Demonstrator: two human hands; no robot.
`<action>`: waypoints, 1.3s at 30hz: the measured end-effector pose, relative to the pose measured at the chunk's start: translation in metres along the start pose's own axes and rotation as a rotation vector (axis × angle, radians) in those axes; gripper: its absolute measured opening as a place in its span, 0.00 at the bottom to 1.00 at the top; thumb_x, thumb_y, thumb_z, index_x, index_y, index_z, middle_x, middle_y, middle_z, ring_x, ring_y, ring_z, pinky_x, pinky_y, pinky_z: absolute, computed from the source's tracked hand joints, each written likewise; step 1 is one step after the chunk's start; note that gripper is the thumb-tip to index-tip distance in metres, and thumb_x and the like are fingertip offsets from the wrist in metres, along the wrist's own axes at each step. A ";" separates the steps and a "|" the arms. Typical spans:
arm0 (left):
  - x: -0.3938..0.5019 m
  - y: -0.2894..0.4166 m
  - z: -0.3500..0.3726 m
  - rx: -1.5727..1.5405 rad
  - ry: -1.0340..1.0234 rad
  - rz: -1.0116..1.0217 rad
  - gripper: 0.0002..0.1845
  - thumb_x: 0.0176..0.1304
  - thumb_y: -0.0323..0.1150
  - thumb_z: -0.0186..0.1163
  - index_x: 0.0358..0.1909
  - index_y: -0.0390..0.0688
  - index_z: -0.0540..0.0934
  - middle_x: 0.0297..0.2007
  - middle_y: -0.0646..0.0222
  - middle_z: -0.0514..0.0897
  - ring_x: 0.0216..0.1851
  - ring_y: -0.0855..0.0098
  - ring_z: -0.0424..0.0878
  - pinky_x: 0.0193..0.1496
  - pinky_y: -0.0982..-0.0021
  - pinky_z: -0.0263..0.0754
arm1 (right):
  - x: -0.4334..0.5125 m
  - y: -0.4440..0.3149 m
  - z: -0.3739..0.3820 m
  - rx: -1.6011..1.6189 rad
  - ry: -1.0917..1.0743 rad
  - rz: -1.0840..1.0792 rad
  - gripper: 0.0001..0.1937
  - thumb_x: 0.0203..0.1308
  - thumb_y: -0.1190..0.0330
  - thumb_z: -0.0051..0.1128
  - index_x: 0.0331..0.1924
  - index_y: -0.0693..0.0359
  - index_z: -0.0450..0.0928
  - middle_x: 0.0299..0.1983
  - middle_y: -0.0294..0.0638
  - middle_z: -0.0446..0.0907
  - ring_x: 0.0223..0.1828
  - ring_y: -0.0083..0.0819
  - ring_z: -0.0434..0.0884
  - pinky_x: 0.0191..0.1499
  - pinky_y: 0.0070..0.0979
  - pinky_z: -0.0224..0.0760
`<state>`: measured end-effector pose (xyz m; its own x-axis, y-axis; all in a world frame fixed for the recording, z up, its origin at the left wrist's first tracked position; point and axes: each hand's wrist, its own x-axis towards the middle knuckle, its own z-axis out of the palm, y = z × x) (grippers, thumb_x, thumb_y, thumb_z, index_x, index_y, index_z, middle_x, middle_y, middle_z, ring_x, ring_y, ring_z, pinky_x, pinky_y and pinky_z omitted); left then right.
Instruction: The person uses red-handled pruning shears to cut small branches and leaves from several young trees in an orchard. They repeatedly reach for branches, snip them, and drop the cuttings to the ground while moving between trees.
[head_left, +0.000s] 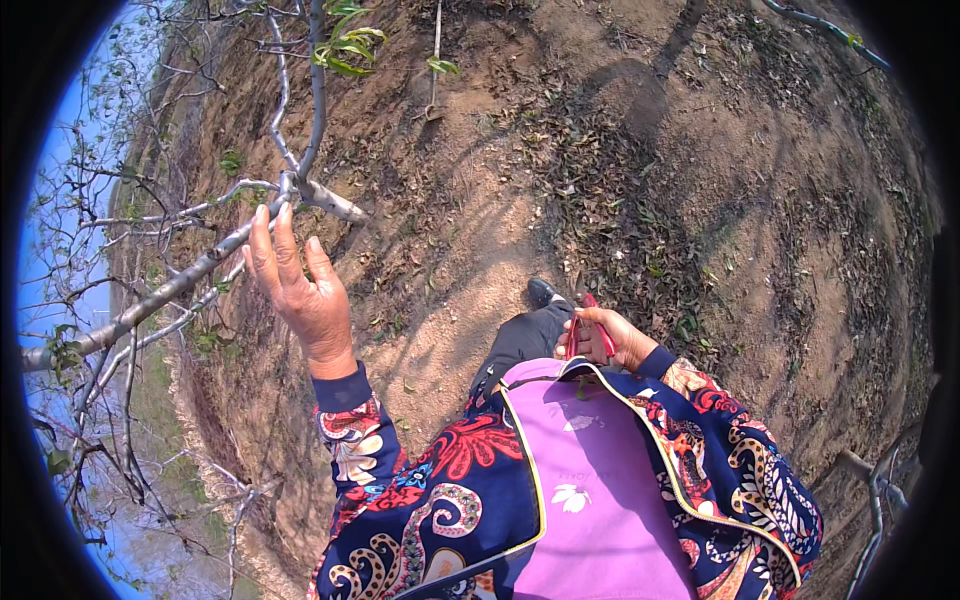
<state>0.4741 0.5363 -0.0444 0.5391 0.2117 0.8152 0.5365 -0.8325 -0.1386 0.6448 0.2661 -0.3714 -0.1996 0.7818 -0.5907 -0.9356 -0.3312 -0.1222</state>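
Note:
My left hand (306, 296) is raised beside a grey tree branch (180, 281), fingers extended and apart, holding nothing. Its fingertips overlap the branch near a fork; whether they touch it I cannot tell. Low in front of my waist, my right hand (619, 337) grips red-handled pruning shears (589, 301). Their blades point away from me and are small and partly lost against the soil. The tree trunk (337, 204) meets the ground just beyond the fork.
Bare brown soil (450, 277) slopes around me, with a strip of dry leaves (600, 187) ahead. Thin twigs crowd the left side. Another branch (876, 480) reaches in at the lower right, and one more (825, 28) at the upper right. My dark shoe (541, 292) stands on the soil.

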 end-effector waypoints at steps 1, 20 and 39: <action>0.000 -0.001 0.009 -0.024 -0.009 -0.030 0.31 0.62 0.23 0.62 0.68 0.47 0.71 0.69 0.61 0.71 0.71 0.54 0.67 0.74 0.47 0.57 | -0.001 -0.004 0.001 -0.031 0.016 -0.021 0.18 0.68 0.54 0.54 0.47 0.61 0.74 0.49 0.55 0.81 0.52 0.53 0.83 0.55 0.49 0.78; 0.114 -0.087 0.301 -1.166 -0.039 -0.964 0.14 0.74 0.25 0.55 0.58 0.40 0.81 0.52 0.69 0.84 0.46 0.79 0.80 0.53 0.79 0.74 | 0.029 -0.200 0.067 -0.193 0.391 -0.158 0.11 0.68 0.61 0.53 0.43 0.59 0.73 0.35 0.42 0.81 0.34 0.39 0.84 0.39 0.39 0.81; 0.125 -0.051 0.337 -1.806 -0.111 -1.371 0.15 0.73 0.38 0.58 0.49 0.35 0.79 0.40 0.63 0.85 0.36 0.69 0.84 0.38 0.68 0.81 | 0.005 -0.357 0.188 -1.494 0.308 -0.830 0.26 0.58 0.62 0.67 0.56 0.65 0.71 0.34 0.44 0.76 0.35 0.33 0.76 0.44 0.29 0.73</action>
<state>0.7324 0.7778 -0.1249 0.5370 0.8391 -0.0866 -0.4235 0.3569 0.8326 0.9232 0.4874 -0.1807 0.3795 0.9208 -0.0902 0.3373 -0.2285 -0.9132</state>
